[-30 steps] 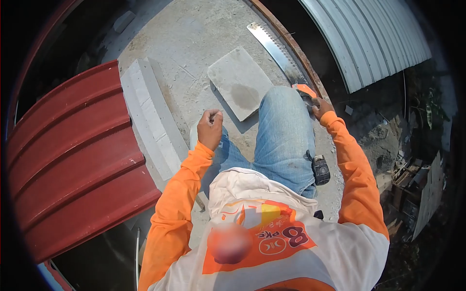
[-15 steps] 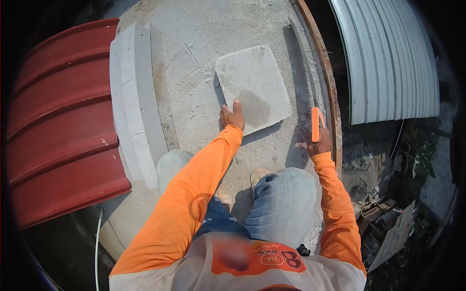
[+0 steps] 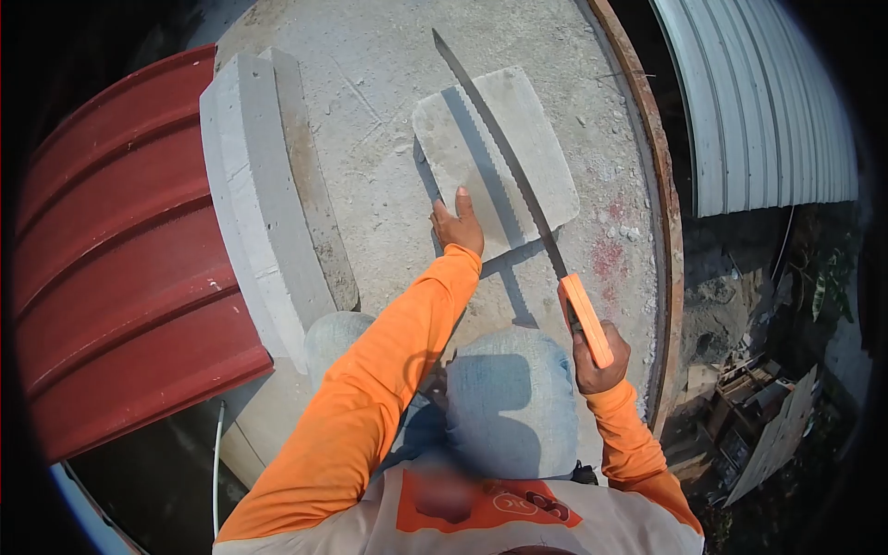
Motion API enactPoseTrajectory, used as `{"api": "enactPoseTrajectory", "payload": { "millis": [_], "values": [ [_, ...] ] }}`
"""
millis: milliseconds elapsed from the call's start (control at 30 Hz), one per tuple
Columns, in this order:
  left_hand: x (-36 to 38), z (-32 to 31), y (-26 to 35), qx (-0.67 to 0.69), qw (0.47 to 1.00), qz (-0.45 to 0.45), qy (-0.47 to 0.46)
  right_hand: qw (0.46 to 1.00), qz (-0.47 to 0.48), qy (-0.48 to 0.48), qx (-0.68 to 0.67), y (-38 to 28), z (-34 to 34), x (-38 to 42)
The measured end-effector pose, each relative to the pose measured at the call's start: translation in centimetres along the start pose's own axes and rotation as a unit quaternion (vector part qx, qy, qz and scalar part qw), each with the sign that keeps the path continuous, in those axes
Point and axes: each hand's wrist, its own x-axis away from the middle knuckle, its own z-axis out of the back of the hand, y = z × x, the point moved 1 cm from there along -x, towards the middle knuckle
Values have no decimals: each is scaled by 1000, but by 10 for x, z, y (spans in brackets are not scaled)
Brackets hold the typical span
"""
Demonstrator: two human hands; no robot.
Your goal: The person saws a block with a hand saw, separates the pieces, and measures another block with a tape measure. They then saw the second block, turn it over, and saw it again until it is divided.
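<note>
A flat, light grey block (image 3: pixel 544 157) with a squarish top lies on the concrete floor in front of me. My left hand (image 3: pixel 459 225) grips its near left edge, thumb on top and fingers over the side. My right hand (image 3: pixel 603 361) is wrapped around the orange handle of a hand saw (image 3: pixel 521 178). The long toothed blade points up and to the left, held above the block. Its jagged shadow falls across the block's top, so the blade looks raised off the surface.
Left of the block runs a low wall of pale blocks (image 3: pixel 264 194), beside a red metal roof (image 3: pixel 129 240). A rusty edge strip (image 3: pixel 661 185) borders the slab on the right. Beyond it are a drop, a corrugated sheet roof (image 3: pixel 763 111) and scrap wood (image 3: pixel 768 416) below.
My right hand has swung the saw from the slab's right edge to the left, over the block. The left hand stays at the block's edge.
</note>
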Motion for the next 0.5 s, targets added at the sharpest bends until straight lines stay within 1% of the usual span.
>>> {"api": "enactPoseTrajectory", "payload": {
  "millis": [67, 133, 233, 300, 367, 500],
  "values": [
    [0, -1, -2, -10, 1000, -2, -1, 1000, -9, 1, 0, -5, -6, 5],
    [-1, -1, 0, -15, 1000, -6, -1, 1000, 5, 11, 9, -6, -10, 11],
    [-1, -2, 0, -29, 999, -14, -12, 1000, 2, 6, 20, -9, -12, 17],
    [-2, -5, -2, -48, 998, -29, 34, 1000, 2, 2, 25, -12, -13, 19],
    [-3, -7, -5, -52, 998, -31, 33, 1000, -14, -5, 21, -19, -12, 22],
    [-3, -7, -5, -54, 997, -37, 36, 999, -14, -1, 39, -24, -9, 40]
  ]
}}
